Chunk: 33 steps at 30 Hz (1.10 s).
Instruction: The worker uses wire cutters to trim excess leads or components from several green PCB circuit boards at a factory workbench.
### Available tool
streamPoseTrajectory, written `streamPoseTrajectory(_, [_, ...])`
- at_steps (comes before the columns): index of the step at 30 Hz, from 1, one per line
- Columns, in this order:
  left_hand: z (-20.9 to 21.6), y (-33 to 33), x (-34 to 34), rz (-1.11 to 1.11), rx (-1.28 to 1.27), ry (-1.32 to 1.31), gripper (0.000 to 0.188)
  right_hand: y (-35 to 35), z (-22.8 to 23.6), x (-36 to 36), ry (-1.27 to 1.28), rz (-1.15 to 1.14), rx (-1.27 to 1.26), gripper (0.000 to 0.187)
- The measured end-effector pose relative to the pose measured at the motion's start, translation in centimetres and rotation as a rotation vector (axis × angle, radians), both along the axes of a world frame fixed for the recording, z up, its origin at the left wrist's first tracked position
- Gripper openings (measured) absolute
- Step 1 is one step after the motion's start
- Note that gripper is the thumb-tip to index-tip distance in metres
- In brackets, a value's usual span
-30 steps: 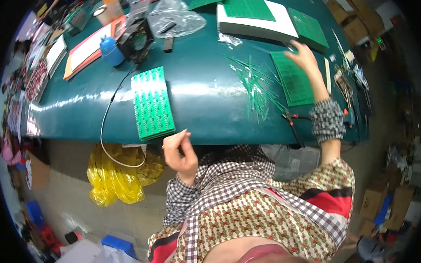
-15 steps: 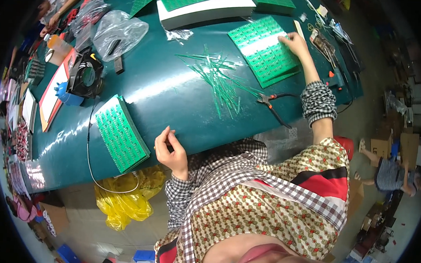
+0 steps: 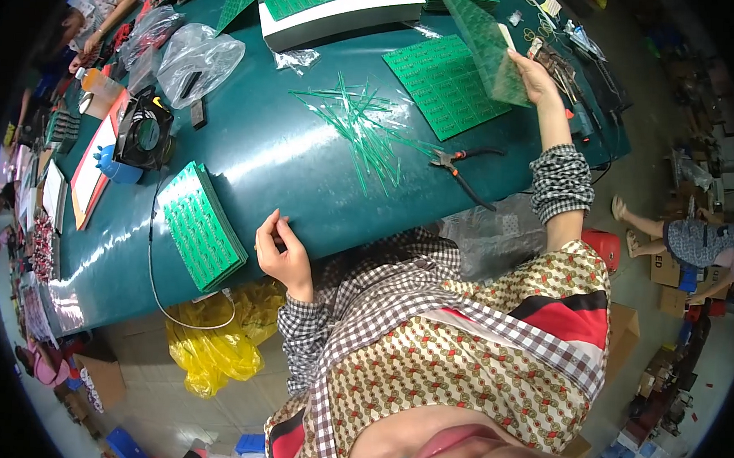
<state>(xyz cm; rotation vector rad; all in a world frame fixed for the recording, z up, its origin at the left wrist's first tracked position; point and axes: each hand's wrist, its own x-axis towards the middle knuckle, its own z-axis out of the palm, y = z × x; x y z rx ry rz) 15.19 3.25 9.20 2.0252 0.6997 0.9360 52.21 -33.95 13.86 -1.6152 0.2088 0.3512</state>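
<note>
My right hand grips a green circuit board panel by its edge, lifted and tilted, a little blurred by motion. Just left of it, another green panel lies flat on the table. My left hand is at the table's front edge with its fingers curled, thumb and forefinger close together; I see nothing in it. To its left is a stack of green panels. Between the two hands lie a loose heap of thin green strips and orange-and-black cutting pliers.
At the back a white block carries more green boards. On the left are a black fan, a blue holder, a bottle and plastic bags. A yellow bag hangs below the table edge. Other people work nearby.
My right hand has raised the top panel off the other one and tilted it up to the right. My left hand has shifted slightly left, its fingers curling in more.
</note>
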Motion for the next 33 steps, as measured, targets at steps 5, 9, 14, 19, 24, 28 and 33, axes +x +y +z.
streamPoseTrajectory(5, [-0.3,0.1,-0.1,0.002,0.067,0.053,0.013,3.4,-2.0,-0.5,-0.157,0.215,-0.321,0.038])
streamPoseTrajectory(9, [-0.5,0.1,0.3,-0.036,0.092,0.046,0.013,3.7,-4.2,0.7,-0.417,0.165,-0.878,0.053])
streamPoseTrajectory(14, [-0.4,0.4,0.0,-0.032,0.126,0.080,0.012,5.3,0.0,-6.1,-0.751,0.246,-1.080,0.057])
streamPoseTrajectory(19, [-0.4,0.5,0.2,0.001,0.053,0.096,0.013,5.0,3.6,-18.6,-0.552,0.853,-1.061,0.074])
streamPoseTrajectory(24, [-0.8,0.7,1.2,-0.011,-0.158,0.026,0.013,4.9,2.2,-20.7,-0.626,0.759,-1.072,0.071])
streamPoseTrajectory(28, [0.9,-0.4,2.5,-0.073,-0.228,0.011,0.014,3.9,2.8,-20.0,-0.721,0.778,-0.969,0.053])
streamPoseTrajectory(33, [4.9,-0.5,6.4,-0.271,-0.149,-0.084,0.016,2.8,3.0,-19.8,-0.401,0.666,-0.507,0.044])
